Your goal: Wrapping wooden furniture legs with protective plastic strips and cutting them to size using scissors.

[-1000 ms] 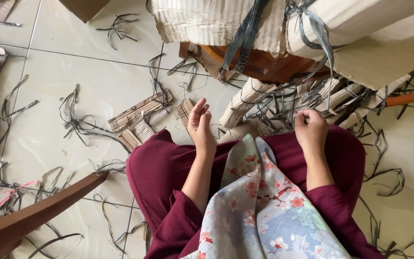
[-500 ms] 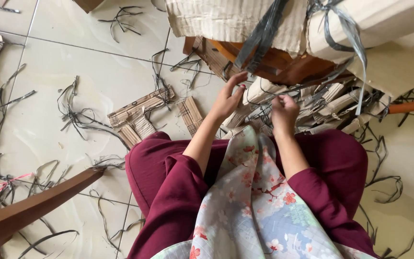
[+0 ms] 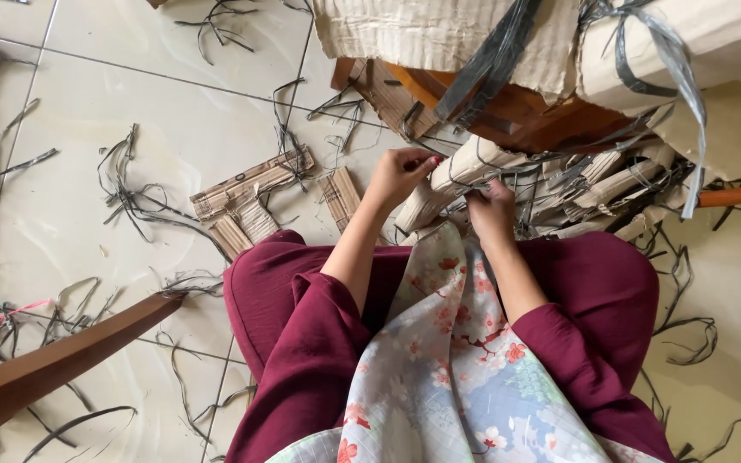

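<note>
Floor: pale glossy tiles, strewn with dark plastic strips
Head view, hands: left hand has its fingers curled over the end of a rolled cardboard bundle; right hand is clenched low on the same bundle, pinching something too small to tell
Bundle's place: just past the knees, at the near edge of a heap of similar rolls
Hidden: right fingertips are buried among strips and rolls; the big tied bundle is cut off at the top edge
Around: flat cardboard pieces to the left, well apart from the hands; brown wooden plank at lower left
In the way: maroon trousers and a flowered scarf cover the floor below the hands
</note>
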